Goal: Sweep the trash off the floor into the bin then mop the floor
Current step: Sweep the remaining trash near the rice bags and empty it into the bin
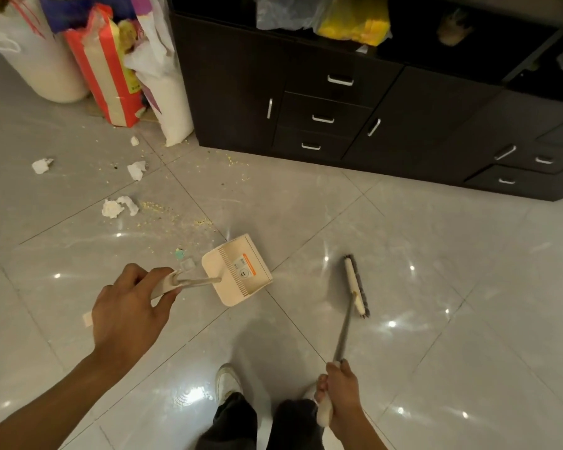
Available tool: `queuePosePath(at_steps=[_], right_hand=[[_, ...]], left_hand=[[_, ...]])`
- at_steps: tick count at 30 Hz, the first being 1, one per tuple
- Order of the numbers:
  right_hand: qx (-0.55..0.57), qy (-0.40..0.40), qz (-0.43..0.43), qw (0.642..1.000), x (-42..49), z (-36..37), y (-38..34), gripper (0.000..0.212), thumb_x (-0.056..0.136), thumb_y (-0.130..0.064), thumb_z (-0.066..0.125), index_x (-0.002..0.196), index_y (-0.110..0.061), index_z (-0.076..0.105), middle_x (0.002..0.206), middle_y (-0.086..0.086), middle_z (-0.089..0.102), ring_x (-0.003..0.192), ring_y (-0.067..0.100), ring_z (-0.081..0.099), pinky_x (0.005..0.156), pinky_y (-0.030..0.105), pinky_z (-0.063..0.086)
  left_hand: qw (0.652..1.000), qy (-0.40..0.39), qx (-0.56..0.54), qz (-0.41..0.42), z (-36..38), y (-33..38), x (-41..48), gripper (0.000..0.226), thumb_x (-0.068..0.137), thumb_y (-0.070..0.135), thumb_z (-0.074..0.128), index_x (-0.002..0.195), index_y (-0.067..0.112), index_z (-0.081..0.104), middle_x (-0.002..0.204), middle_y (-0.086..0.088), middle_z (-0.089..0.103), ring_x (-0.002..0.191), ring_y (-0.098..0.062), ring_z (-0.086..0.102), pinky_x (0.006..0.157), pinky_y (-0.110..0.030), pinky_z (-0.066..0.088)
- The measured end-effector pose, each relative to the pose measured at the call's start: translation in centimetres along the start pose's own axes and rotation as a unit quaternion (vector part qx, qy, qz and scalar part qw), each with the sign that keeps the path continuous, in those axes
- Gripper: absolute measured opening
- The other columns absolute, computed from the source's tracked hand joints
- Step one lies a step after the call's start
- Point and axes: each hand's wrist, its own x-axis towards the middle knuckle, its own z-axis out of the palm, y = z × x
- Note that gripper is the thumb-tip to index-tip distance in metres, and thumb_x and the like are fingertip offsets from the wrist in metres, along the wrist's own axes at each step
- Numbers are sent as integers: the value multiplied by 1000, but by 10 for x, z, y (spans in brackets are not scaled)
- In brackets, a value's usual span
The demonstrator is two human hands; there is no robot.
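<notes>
On the tiled floor (436, 241), sweeping looks barely begun.
The left hand (127, 306) grips the dustpan (238, 271) handle, and the right hand (338, 391) grips the broom (355, 287) stick. The broom head runs lengthwise away from the person, bristles rightward, well apart from the paper wads (117, 207) far left. Better to turn it, reach beyond them, and stroke toward the pan.

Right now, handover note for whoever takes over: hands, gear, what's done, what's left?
Left hand grips the dustpan handle, pan down near the floor.
Right hand grips the broom, its head right of the pan, not touching it.
Paper wads and crumbs lie on the tiles beyond the pan, near the sacks.
Done: nothing visibly in the pan.
Left: sweep it all, tip into bin, mop; bin and mop not in view.
</notes>
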Motion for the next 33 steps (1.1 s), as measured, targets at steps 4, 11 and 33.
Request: queuePosePath(at_steps=[4,11,33], right_hand=[[23,-16,45,999,-2,11,15,30,103,-1,44,132,-9,44,57,6,38,41,13,36,34,22,33],[42,-124,74,989,-28,62,14,60,103,-7,44,157,-31,29,62,3,45,45,8,38,39,21,36],[-24,-68,-17,997,1,43,-29,66,99,-3,57,158,-16,30,58,5,44,46,13,41,39,24,38]], left_hand=[[1000,-6,-2,15,10,2,2,31,80,24,85,109,16,75,82,-2,50,58,-17,38,59,-34,38],[998,-36,2,42,24,13,6,35,78,22,86,110,15,75,81,-2,50,59,-18,41,62,-38,40],[1000,-13,5,9,-4,-6,5,30,77,27,85,105,18,76,79,4,51,54,-14,38,56,-28,35]])
